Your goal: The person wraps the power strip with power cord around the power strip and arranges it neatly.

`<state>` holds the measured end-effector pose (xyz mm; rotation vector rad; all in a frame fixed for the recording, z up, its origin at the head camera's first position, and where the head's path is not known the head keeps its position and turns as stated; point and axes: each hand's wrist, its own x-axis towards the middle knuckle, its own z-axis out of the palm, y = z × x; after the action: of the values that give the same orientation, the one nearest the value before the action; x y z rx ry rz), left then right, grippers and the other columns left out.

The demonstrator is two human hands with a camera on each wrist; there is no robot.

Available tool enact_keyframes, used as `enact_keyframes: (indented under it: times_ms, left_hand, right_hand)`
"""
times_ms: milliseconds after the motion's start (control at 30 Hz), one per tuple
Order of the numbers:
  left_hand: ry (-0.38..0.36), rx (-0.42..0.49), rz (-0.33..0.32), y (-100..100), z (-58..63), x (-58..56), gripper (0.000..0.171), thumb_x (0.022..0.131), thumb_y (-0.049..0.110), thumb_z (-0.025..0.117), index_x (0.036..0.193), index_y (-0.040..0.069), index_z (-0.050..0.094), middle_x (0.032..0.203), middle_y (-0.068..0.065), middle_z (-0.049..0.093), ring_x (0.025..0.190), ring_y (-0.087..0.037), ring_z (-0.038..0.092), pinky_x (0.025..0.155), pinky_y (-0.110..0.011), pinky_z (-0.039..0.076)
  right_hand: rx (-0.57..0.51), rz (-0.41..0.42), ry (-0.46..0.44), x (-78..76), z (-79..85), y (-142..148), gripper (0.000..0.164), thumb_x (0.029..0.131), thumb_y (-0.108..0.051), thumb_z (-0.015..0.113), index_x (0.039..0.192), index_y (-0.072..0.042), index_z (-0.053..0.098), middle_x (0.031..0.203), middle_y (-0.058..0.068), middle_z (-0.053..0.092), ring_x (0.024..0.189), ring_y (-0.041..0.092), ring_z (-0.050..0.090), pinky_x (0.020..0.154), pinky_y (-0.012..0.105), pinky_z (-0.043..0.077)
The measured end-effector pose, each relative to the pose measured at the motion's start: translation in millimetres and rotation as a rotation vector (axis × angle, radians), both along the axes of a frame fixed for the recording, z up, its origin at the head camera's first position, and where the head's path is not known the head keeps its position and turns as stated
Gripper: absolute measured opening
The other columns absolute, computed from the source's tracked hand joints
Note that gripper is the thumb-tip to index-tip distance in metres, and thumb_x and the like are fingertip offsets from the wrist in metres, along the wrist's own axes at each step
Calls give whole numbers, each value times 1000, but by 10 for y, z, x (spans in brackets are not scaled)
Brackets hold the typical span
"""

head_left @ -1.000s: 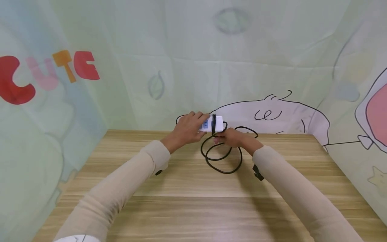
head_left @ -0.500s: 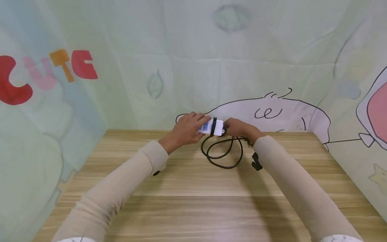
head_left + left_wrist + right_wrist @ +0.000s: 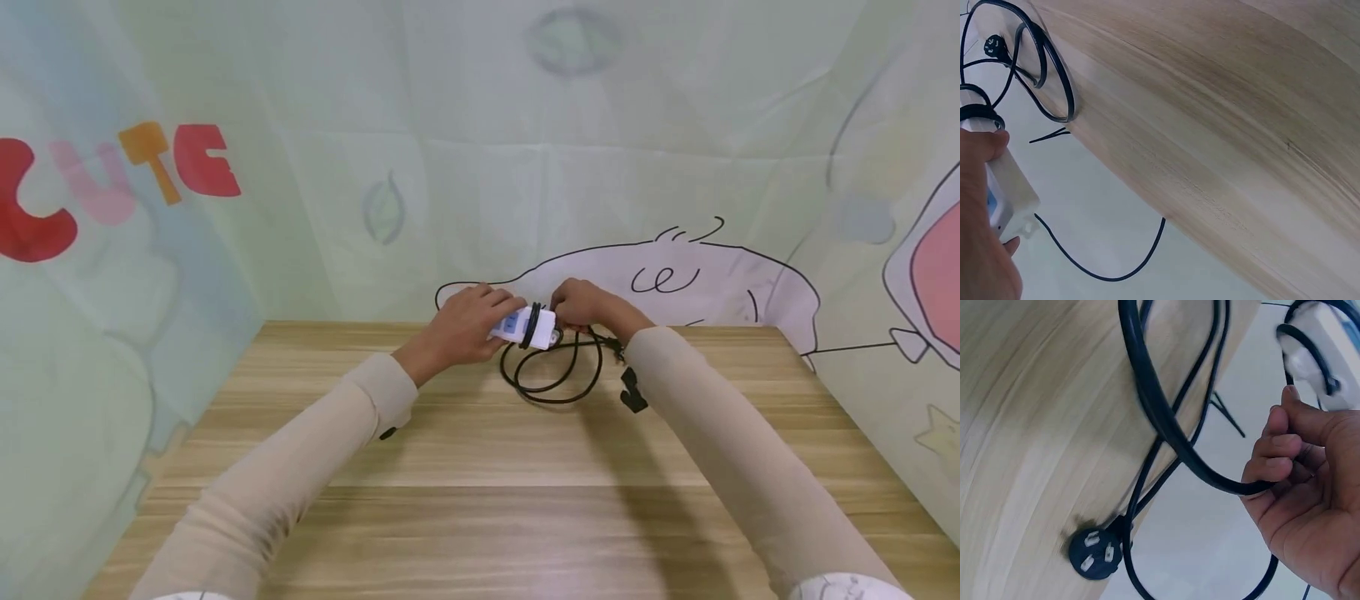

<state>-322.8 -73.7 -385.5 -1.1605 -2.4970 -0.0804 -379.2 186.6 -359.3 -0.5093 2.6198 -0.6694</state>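
Observation:
A white power strip (image 3: 546, 332) with blue socket faces is held in the left hand (image 3: 467, 327), near the back edge of the table. Black cord is wound around the strip close to its right end. In the left wrist view the thumb presses on the strip's side. Just past that end, the right hand (image 3: 581, 303) grips the black cord (image 3: 1166, 425) between curled fingers and thumb. Loose loops of it hang below both hands. A round black three-pin plug (image 3: 1094, 553) dangles from the cord in the right wrist view.
The wood-grain table (image 3: 480, 517) runs back to a pale printed cloth backdrop (image 3: 480, 192), which also rises at both sides. Coloured letters mark its left side. A black strap piece (image 3: 633, 392) shows under the right sleeve.
The right hand has risen from below the strip to beyond its right end, drawing cord along. The strip's right end has dipped and come slightly nearer. The left hand keeps its hold.

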Motion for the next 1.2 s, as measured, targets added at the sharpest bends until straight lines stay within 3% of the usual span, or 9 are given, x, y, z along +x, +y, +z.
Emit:
enact_keyframes:
  times_ms: [133,333,467,567,900,1033,1200]
  left_hand:
    - [-20,-3,7,15,18,3,58,99,26,86,153,15,66,145,-10,74,127,-36,73,108,-51,62]
    - [-36,-47,10,58,21,5,58,100,26,84,154,15,65,146,-10,74,128,-35,71,111,-50,60]
    - [-20,-90,3,91,-13,13,60,101,27,85,155,14,64,147,-9,74,128,-34,70,111,-49,60]
    - [-8,-114,0,116,-48,13,61,101,30,84,156,14,63,147,-9,73,127,-33,70,112,-50,60]
    - [69,-71,95,128,-84,15,53,101,28,82,148,9,68,136,-11,77,109,-36,74,95,-49,65]
    - [78,-72,116,149,-78,14,50,102,26,80,147,8,68,135,-12,77,108,-36,74,93,-49,65]
    - [65,-78,150,180,-84,18,49,101,23,80,146,8,69,135,-10,78,110,-35,73,92,-48,64]
  right_hand:
    - [-53,-34,-5,24,84,-37,27,106,-10,55,116,5,74,84,4,65,69,13,50,61,26,44]
    - [-31,-39,52,75,148,-111,30,111,-15,54,120,4,76,113,17,73,82,20,55,72,30,46]
    - [-45,-52,96,106,183,-166,36,111,-17,57,130,6,78,135,25,76,108,32,68,92,40,56]
    - [-59,-66,132,125,213,-214,38,110,-20,59,132,5,79,139,25,77,123,39,71,104,47,58]
    - [-69,-72,304,265,256,-364,36,106,-17,62,126,4,83,132,22,82,112,33,74,99,47,61]
    - [-59,-51,381,329,238,-428,34,108,-10,60,127,6,82,129,23,83,101,29,74,93,44,62]
    - [-72,-56,429,414,194,-496,35,108,-5,57,131,7,80,133,24,81,102,30,75,93,44,64]
